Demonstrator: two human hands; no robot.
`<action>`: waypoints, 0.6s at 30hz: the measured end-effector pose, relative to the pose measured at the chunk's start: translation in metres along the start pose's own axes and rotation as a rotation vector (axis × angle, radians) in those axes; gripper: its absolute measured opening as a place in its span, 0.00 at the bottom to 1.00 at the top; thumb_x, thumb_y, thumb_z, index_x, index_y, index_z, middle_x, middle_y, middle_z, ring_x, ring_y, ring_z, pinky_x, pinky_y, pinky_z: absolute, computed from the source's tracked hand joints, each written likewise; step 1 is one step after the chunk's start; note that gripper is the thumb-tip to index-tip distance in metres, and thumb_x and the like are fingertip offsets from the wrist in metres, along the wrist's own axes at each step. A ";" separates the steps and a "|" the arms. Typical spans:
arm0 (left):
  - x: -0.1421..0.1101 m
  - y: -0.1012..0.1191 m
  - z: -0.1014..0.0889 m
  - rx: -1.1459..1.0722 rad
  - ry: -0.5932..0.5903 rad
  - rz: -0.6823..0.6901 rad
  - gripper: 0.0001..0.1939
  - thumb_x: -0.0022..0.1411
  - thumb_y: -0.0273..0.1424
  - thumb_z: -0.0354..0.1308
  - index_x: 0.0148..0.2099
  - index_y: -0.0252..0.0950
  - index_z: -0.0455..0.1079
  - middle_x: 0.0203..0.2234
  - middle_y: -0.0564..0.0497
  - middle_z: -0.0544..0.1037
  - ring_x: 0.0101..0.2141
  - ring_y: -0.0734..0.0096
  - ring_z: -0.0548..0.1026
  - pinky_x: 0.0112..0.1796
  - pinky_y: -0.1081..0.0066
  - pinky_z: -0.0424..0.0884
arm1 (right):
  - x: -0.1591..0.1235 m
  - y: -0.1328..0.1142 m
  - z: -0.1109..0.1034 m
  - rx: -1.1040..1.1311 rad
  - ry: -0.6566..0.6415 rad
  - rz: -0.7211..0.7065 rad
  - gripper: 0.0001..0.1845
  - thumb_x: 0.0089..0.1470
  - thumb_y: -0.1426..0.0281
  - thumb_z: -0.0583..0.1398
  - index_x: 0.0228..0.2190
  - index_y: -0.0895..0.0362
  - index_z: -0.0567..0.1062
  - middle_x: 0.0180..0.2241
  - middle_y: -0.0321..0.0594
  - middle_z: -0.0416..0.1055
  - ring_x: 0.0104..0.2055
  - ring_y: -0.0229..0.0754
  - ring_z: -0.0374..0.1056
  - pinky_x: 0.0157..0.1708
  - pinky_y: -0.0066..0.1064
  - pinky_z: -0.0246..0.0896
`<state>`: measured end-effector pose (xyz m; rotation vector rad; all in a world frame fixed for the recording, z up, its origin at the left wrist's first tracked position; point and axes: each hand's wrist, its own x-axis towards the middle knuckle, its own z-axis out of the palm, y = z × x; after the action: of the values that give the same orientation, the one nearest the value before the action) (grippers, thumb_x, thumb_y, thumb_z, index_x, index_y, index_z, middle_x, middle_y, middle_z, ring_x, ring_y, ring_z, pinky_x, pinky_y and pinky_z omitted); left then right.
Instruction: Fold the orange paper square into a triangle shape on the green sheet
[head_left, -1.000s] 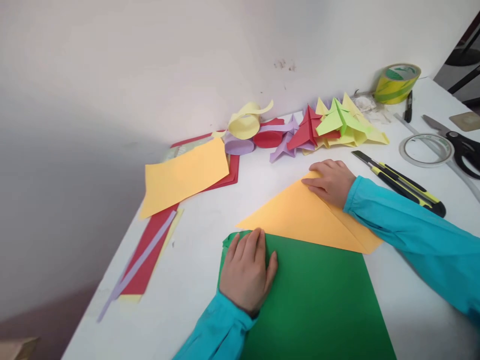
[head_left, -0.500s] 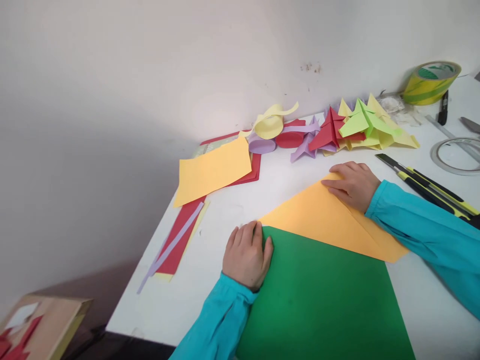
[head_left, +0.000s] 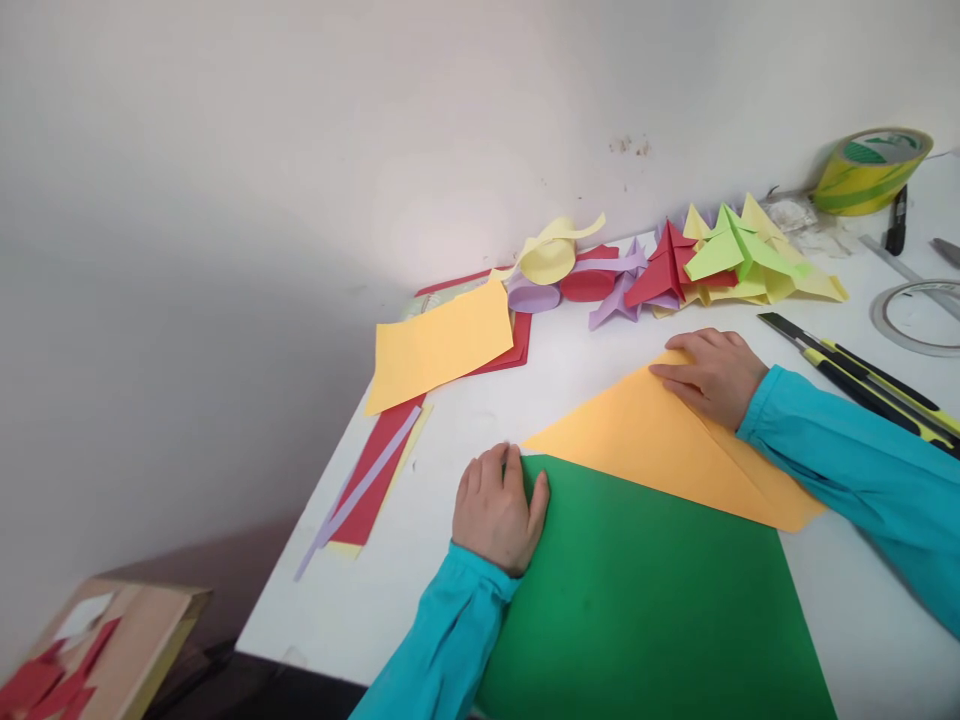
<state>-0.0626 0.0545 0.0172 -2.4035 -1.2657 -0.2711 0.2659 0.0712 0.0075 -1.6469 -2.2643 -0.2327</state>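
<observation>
A folded orange sheet of paper (head_left: 630,430) lies on the white table, partly overlapping the far edge of a green sheet (head_left: 660,590). My left hand (head_left: 499,510) rests palm down on the green sheet's left corner, its fingertips close to the orange paper's left tip and its thumb held apart. At the orange paper's upper corner, my right hand (head_left: 709,375) presses down on the folded edge with fingers stretched out. That hand and its sleeve cover part of the fold.
Folded paper planes (head_left: 739,255) and curled paper loops (head_left: 551,262) stand along the wall. To the right lie utility knives (head_left: 855,375), a clear tape roll (head_left: 919,315) and a yellow tape roll (head_left: 870,175). Paper strips (head_left: 379,475) lie left, above a cardboard box (head_left: 120,640).
The whole view has shifted slightly, so the table and papers appear a little further right. Both hands keep their places on the paper.
</observation>
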 end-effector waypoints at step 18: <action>0.002 0.003 0.004 -0.047 -0.032 -0.048 0.25 0.66 0.41 0.44 0.49 0.24 0.70 0.52 0.29 0.68 0.54 0.45 0.65 0.51 0.49 0.64 | 0.000 -0.001 0.002 -0.020 0.040 0.015 0.17 0.61 0.61 0.50 0.43 0.41 0.77 0.47 0.43 0.69 0.46 0.50 0.60 0.39 0.40 0.48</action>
<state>-0.0590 0.0560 0.0139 -2.4284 -1.3464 -0.2802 0.2642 0.0712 0.0057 -1.6531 -2.2266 -0.2833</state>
